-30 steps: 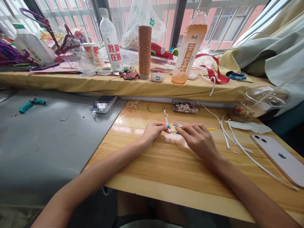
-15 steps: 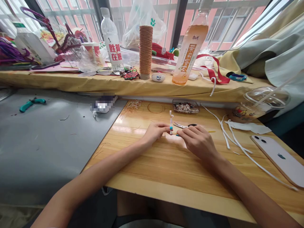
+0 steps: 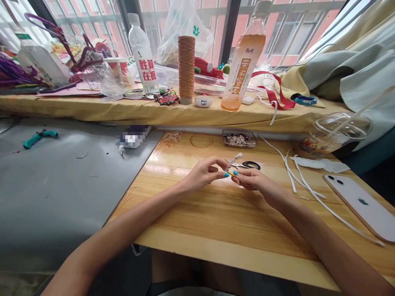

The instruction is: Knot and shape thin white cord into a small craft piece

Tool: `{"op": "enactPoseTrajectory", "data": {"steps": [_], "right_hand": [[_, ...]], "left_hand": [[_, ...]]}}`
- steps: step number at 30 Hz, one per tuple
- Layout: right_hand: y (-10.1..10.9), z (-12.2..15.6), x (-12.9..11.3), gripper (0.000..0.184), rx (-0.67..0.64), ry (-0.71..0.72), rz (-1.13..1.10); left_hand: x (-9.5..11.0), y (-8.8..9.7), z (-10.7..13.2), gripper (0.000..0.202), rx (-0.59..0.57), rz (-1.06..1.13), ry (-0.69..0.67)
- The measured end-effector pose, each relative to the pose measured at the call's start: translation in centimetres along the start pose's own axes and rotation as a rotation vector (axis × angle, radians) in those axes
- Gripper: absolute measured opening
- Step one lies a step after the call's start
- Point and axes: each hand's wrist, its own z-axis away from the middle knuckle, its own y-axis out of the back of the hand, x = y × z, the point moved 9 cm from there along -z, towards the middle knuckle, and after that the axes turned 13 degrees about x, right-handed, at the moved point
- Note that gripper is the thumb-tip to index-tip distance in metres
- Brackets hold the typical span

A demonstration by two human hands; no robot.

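Note:
My left hand [image 3: 203, 174] and my right hand [image 3: 254, 180] meet fingertip to fingertip over the wooden table [image 3: 216, 213]. Together they pinch a short white strip [image 3: 233, 160] that slants up to the right from between the fingers. A thin yellow stick shows just under my left fingertips. Small black-handled scissors [image 3: 250, 165] lie on the table right behind my right hand. A clear shallow tray of small shells or beads [image 3: 240, 139] stands farther back.
Long white strips [image 3: 296, 176] trail to the right, near a phone [image 3: 361, 203] lying face down and a domed plastic cup [image 3: 336, 133]. On the yellow-covered ledge stand a thread cone [image 3: 186, 61], two bottles [image 3: 243, 61] and clutter. Teal pliers [image 3: 38, 137] lie on the grey surface at left.
The white strip has tipped from upright to slanting right. My right hand has curled in and now pinches it alongside the left. The scissors behind it have come into view.

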Motion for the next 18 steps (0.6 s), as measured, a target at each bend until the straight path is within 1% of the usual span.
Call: {"op": "enactPoseTrajectory", "data": {"steps": [4, 8, 10, 12, 14, 15, 17, 18], "right_hand": [[-1.0, 0.5, 0.9, 0.027, -0.092, -0.133, -0.193], [-1.7, 1.0, 1.0, 0.023, -0.166, -0.178, -0.280], [-1.7, 1.1, 0.9, 0.024, -0.152, -0.170, -0.267], [-1.3, 0.9, 0.7, 0.026, -0.080, -0.124, -0.178], [-0.5, 0.6, 0.3, 0.029, 0.065, -0.010, -0.009], [0.1, 0.4, -0.2, 0.029, 0.164, 0.092, 0.106], [1.1, 0.7, -2.0, 0.024, 0.375, 0.369, 0.378], [1.1, 1.1, -2.9, 0.021, 0.464, 0.522, 0.529]], "left_hand": [[0.4, 0.0, 0.0, 0.011, 0.053, -0.041, -0.083], [0.6, 0.4, 0.1, 0.007, 0.130, -0.067, -0.164], [0.4, 0.5, 0.1, 0.007, 0.143, -0.058, -0.165], [0.0, 0.7, -0.1, 0.007, 0.147, -0.032, -0.135], [-0.8, 1.0, -0.4, 0.009, 0.161, 0.005, -0.071], [-1.3, 1.2, -0.5, 0.009, 0.173, 0.020, -0.023], [-2.5, 1.6, -0.8, 0.012, 0.204, 0.059, 0.093], [-3.1, 1.7, -0.8, 0.013, 0.217, 0.087, 0.149]]}}
